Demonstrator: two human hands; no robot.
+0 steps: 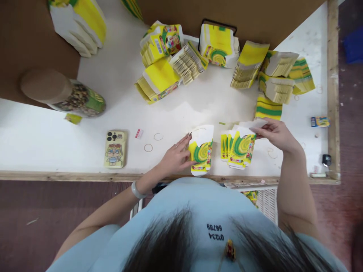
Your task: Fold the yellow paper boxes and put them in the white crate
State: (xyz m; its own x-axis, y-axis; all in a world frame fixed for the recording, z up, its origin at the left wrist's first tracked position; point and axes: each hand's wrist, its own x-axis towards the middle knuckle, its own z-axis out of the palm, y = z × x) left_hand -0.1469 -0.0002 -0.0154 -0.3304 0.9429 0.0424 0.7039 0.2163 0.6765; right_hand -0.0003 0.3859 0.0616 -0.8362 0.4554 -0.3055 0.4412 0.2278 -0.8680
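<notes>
Flat yellow and green printed cartons lie in two groups near the table's front edge. My left hand (177, 156) rests with spread fingers on the left edge of one stack (202, 153). To the right, a fanned group of the same cartons (241, 149) lies on the white table. My right hand (273, 132) pinches the white flap at the upper right of this group between thumb and fingers. A tiny green scrap (222, 123) lies between the two groups, a little farther back.
Bundled cartons (188, 62) and more stacks (249, 64) stand along the back. At the left are a phone (115, 149) and a jar (82, 100). Rubber bands (148, 147) and a small blue-yellow box (320, 121) lie on the table (127, 109). A wooden rim (85, 176) borders it.
</notes>
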